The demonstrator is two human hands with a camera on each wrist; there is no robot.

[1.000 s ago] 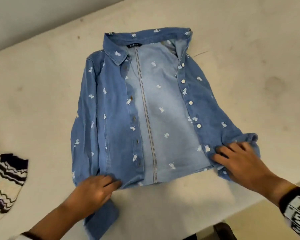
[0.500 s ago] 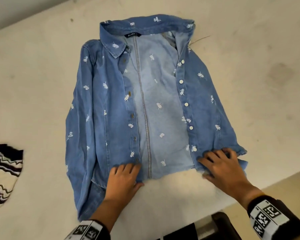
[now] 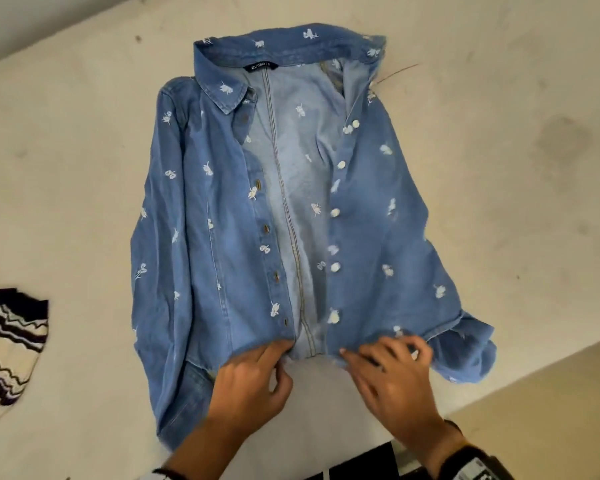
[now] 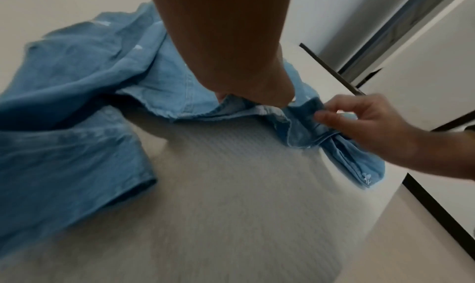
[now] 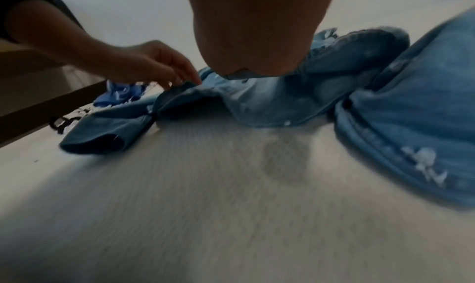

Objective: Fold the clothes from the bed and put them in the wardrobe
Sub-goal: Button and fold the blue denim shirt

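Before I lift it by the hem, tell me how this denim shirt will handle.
The denim shirt will probably flop: its hem already bunches where the left hand and right hand pinch it. The unbuttoned front will likely fall open. The loose sleeves should dangle rather than hold shape.

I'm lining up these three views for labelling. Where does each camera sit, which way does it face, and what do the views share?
Head: above, looking down at the denim shirt on the bed; both forearms show.
Left wrist: low over the bed, looking along the left hand gripping the hem; the right hand shows opposite.
Right wrist: low, looking along the right hand toward the hem; the left hand shows.
All three share the shirt hem and both hands.
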